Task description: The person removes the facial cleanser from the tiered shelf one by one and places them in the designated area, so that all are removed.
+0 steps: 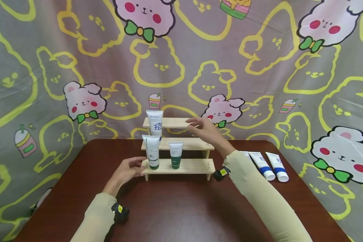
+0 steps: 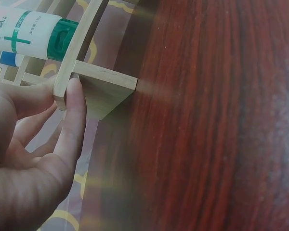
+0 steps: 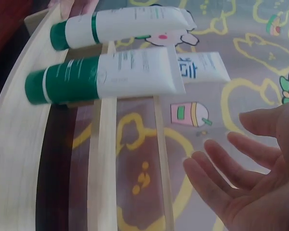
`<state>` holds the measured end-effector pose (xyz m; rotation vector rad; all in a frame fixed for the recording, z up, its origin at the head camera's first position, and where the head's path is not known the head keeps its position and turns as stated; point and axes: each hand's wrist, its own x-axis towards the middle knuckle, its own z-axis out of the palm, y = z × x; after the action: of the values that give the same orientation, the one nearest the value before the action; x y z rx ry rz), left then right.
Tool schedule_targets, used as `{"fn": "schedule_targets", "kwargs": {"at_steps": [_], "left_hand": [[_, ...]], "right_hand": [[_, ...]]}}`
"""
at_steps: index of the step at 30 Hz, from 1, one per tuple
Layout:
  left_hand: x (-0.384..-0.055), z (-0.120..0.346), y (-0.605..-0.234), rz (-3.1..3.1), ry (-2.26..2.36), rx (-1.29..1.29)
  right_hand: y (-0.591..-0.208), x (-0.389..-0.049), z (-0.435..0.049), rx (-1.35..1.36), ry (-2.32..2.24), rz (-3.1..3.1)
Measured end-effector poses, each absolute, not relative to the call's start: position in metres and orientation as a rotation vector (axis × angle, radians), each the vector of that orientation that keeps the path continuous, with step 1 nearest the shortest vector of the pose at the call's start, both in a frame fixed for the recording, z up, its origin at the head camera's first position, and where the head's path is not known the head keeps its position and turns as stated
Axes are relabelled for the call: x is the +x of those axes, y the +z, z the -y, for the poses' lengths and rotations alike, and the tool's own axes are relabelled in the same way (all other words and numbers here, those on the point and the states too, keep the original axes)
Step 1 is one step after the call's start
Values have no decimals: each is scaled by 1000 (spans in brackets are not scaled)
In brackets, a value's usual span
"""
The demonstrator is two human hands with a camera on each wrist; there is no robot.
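Note:
My left hand pinches the left end of the lowest step of a three-tier wooden display stand; the left wrist view shows thumb and finger on either side of the board. On that step stand a tall white tube with a green cap and a shorter white-and-green tube. Behind them, a white tube with blue lettering stands higher up on the left, its lower part hidden. Near the top step's right end is my right hand, fingers loosely bent and holding nothing in the right wrist view.
Several white tubes with blue bands lie on the dark red-brown table at the right, one partly hidden by my right sleeve. A cartoon-printed curtain hangs behind and along both sides.

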<state>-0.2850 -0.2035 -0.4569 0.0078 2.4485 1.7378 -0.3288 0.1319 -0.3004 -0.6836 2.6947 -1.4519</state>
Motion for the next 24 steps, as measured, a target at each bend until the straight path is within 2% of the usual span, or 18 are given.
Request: {"fn": "schedule_targets", "kwargs": {"at_steps": [24], "left_hand": [[-285,204,-458,-2435,1760,40]], "right_hand": [[-300,-363,-50,-647,-1475,-2573]]}}
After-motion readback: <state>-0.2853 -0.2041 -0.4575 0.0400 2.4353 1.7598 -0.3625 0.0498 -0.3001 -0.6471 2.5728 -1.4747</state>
